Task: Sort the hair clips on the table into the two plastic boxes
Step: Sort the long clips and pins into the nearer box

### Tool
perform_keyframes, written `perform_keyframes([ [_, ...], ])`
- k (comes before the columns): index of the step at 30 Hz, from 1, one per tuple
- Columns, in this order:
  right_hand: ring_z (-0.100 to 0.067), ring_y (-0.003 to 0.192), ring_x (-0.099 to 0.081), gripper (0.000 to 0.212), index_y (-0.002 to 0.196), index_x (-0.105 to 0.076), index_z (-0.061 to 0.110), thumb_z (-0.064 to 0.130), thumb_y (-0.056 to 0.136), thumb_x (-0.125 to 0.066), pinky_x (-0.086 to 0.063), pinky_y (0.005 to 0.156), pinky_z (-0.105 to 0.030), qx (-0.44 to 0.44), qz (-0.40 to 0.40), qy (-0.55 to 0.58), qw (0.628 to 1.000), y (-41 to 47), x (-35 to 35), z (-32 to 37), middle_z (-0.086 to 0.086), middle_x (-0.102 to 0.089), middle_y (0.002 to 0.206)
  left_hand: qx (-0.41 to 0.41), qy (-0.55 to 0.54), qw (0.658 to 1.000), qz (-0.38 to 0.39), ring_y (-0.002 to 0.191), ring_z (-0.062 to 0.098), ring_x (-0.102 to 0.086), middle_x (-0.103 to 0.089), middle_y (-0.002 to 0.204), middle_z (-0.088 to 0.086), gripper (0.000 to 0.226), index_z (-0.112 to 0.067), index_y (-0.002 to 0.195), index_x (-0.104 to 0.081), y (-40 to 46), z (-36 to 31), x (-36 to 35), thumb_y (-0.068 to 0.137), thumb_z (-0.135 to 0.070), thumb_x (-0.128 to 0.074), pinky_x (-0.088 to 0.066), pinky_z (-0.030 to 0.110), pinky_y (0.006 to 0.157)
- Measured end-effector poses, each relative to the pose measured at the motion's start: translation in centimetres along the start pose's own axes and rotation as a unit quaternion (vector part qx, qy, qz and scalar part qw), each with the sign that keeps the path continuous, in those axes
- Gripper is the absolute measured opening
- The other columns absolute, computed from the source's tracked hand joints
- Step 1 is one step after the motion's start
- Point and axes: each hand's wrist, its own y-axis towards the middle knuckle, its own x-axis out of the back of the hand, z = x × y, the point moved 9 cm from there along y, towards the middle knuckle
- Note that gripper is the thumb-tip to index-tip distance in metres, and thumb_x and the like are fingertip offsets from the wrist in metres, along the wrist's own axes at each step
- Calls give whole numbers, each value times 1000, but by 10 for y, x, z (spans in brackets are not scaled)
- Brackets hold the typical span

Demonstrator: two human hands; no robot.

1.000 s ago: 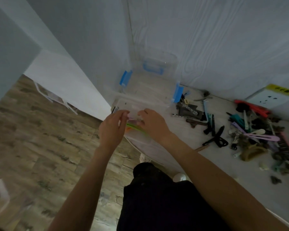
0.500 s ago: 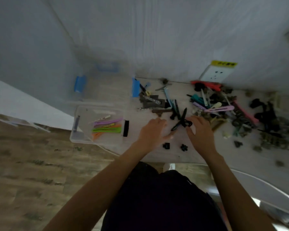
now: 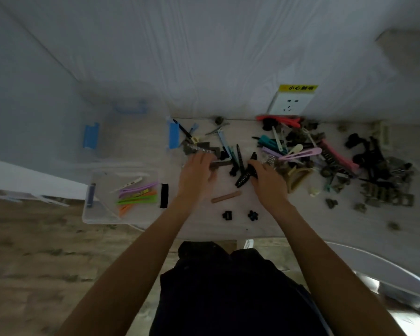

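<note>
A low clear plastic box (image 3: 92, 215) at the table's left edge holds several flat clips in purple, green, orange and white. Behind it stands a taller clear box (image 3: 131, 132) with blue latches. Loose hair clips (image 3: 325, 156) lie in a wide pile across the table's back right. My right hand (image 3: 267, 183) grips a black claw clip (image 3: 246, 174) at the pile's left end. My left hand (image 3: 195, 175) reaches over a brown flat clip (image 3: 220, 164) with fingers curled; blur hides whether it holds anything.
A tan stick-shaped clip (image 3: 226, 197) and two small black clips (image 3: 227, 215) lie near the table's front edge. A wall socket (image 3: 290, 104) with a yellow label sits behind the pile. Wooden floor lies to the left, and my dark trousers show below.
Both hands left the low box on the left and moved right to the loose clips. My right hand has closed on the black claw clip; the view swung right.
</note>
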Motion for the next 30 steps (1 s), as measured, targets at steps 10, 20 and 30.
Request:
perform_keyframes([
  [10,-28,104,-59,35,127,-45,18,21,93,-51,-51,83,-40,-17,-34,98,994,-5,12,0,-9,-57,123,-9,126,989,81,121,29,-43,-49,130,9,49,-18,130,-43,60,17,-6,86,-30,-61,-31,40,103],
  [20,-24,100,-60,30,120,-47,18,22,91,-54,-52,82,-38,-39,-52,157,985,-6,15,-5,-7,-56,120,-78,-194,978,-12,101,15,-53,-50,115,6,41,-4,117,-45,52,-29,25,84,-13,-66,-49,18,84],
  [30,-24,96,-58,29,110,-57,12,5,82,-63,-48,81,-29,-21,-95,197,976,-9,31,4,-10,-57,113,83,-363,927,40,87,9,-54,-53,89,-13,34,-13,101,-43,64,-24,12,81,-19,-70,-47,16,77],
])
